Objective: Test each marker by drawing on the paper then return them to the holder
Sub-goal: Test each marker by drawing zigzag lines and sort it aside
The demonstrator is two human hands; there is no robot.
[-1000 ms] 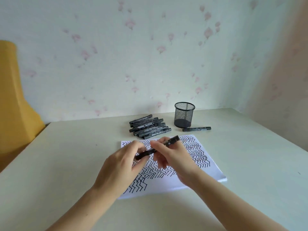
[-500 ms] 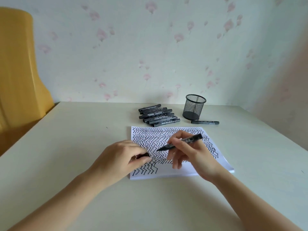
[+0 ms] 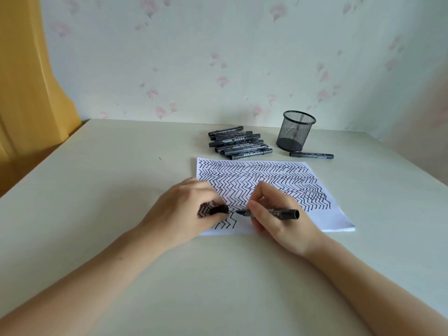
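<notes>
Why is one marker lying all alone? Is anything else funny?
One marker lies by itself in front of the mesh holder, apart from the pile of markers. The holder looks empty. Nothing is spilled or broken.

Counts, as seen from the table side:
Hands: 2, left hand (image 3: 184,212), right hand (image 3: 278,214)
Markers: 1 uncapped marker (image 3: 271,212); 1 loose marker (image 3: 311,155) beside holder; pile of markers (image 3: 238,143), roughly 8, exact number unclear
Cap (image 3: 219,210): 1
Mesh holder (image 3: 295,130): 1
Paper (image 3: 261,180): 1 stack
Table (image 3: 121,178): 1
</notes>
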